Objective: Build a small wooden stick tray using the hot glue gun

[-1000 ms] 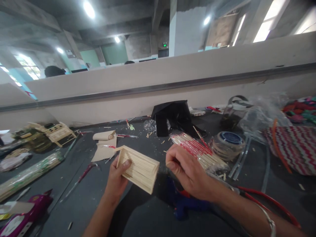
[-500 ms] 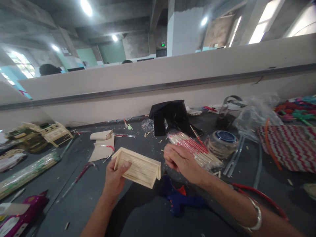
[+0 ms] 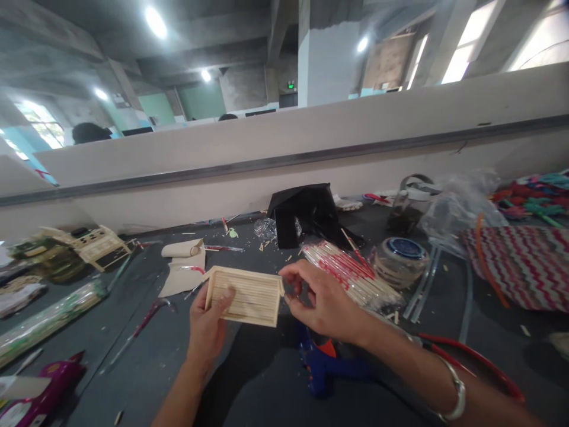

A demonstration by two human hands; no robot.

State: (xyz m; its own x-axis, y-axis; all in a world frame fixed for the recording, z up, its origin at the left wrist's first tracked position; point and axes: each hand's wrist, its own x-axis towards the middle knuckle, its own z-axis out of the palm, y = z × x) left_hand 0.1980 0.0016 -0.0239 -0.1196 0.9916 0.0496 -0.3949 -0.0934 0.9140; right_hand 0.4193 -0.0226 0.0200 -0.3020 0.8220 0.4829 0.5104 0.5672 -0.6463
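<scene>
My left hand (image 3: 208, 317) grips a shallow wooden stick tray (image 3: 246, 299) by its left end, thumb pressed on the slatted inner face. At the tray's right end, the thumb and index finger of my right hand (image 3: 313, 296) close around its short edge, near the upper corner. Below my right hand a blue glue gun (image 3: 326, 370) with a red trigger lies on the dark table. Behind that hand is a plastic-wrapped bundle of wooden sticks (image 3: 351, 273).
A lidded clear jar (image 3: 400, 261) and a striped woven bag (image 3: 520, 270) stand on the right. Brown paper (image 3: 182, 276), a purple glue gun (image 3: 48, 385) and a small wooden stove-like model (image 3: 100, 246) lie left. A low partition (image 3: 222, 190) runs along the back.
My right hand has come from a loose fist beside the tray to its right edge, fingers unfolding onto it. My left hand has turned the tray to a more level, facing position.
</scene>
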